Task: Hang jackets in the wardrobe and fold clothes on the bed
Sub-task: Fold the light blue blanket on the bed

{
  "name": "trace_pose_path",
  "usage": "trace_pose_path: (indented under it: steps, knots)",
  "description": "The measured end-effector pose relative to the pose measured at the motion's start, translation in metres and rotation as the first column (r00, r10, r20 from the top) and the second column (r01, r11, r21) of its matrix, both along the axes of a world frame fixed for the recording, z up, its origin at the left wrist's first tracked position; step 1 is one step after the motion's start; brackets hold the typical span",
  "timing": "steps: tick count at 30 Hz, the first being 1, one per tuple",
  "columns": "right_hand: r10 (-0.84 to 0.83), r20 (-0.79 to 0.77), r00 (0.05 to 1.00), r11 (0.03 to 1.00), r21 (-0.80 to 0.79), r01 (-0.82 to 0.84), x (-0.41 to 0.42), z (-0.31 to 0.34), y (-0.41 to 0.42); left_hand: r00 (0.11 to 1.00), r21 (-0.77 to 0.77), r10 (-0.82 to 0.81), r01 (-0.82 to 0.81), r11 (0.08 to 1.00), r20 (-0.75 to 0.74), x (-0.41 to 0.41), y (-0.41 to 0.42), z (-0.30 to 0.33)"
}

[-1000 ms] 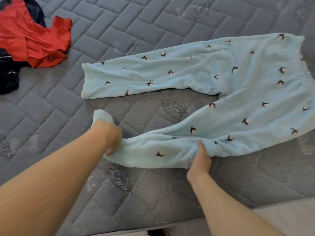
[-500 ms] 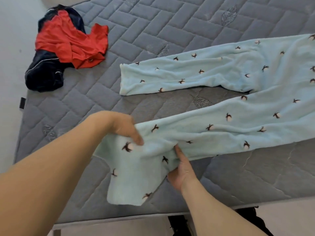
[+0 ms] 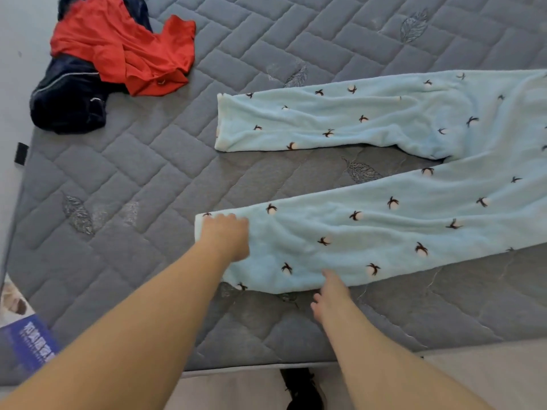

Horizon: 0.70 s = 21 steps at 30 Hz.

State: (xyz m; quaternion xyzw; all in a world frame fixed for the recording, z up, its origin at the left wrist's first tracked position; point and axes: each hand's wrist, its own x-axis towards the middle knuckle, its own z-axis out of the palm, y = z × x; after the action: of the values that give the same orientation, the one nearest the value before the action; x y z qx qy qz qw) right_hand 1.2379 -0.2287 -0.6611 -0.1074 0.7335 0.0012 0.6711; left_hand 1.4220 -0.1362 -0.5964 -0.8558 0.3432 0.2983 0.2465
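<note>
While the left hand presses flat on the near cuff of the trousers, the right hand touches their near edge, fingers loose; bare mattress lies leftward.

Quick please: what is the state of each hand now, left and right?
Left hand: open, pressing flat on the cuff end of the light blue trousers.
Right hand: open, fingers relaxed, fingertips touching the trousers' near edge, holding nothing.

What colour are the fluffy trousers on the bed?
Light blue trousers with small dark-and-white cotton-flower prints, seen in the head view.
</note>
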Motion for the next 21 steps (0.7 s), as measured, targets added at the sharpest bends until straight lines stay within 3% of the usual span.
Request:
trace_pose_path:
  steps: [2,4,6,10,15,18,21]
  knots:
    - [-0.133,-0.099,0.986,0.988,-0.095,0.124,-0.004,-0.009,-0.033,0.971,-0.017,0.046,-0.051,0.999,-0.233,-0.035,-0.020,-0.023]
    - [-0.264,-0.121,0.957,0.958,-0.148,0.246,-0.007,-0.021,-0.061,0.941,0.089,0.086,-0.060,0.994,-0.327,-0.072,-0.027,-0.050]
    - [-0.247,-0.147,0.958,0.959,-0.181,0.219,-0.008,-0.034,-0.074,0.971,0.150,0.034,0.002,0.989,-0.237,-0.099,-0.021,-0.073]
    - [-0.233,-0.183,0.955,0.917,-0.369,0.153,0.010,-0.036,-0.084,1.000,-0.090,-0.019,0.021,0.996,0.016,-0.092,-0.007,-0.090]
    - [-0.213,-0.221,0.952,0.835,-0.547,0.060,0.066,0.002,-0.130,0.928,-0.152,0.305,-0.277,0.949,0.215,0.014,-0.011,-0.053]
    - [-0.141,-0.230,0.963,0.765,-0.643,-0.042,0.113,0.028,-0.178,0.895,-0.268,0.347,-0.274,0.924,0.280,0.092,-0.044,-0.019]
    - [-0.059,-0.144,0.988,0.660,-0.748,-0.069,0.168,0.043,-0.231,0.868,-0.338,0.342,-0.221,0.915,0.360,0.156,-0.099,0.006]
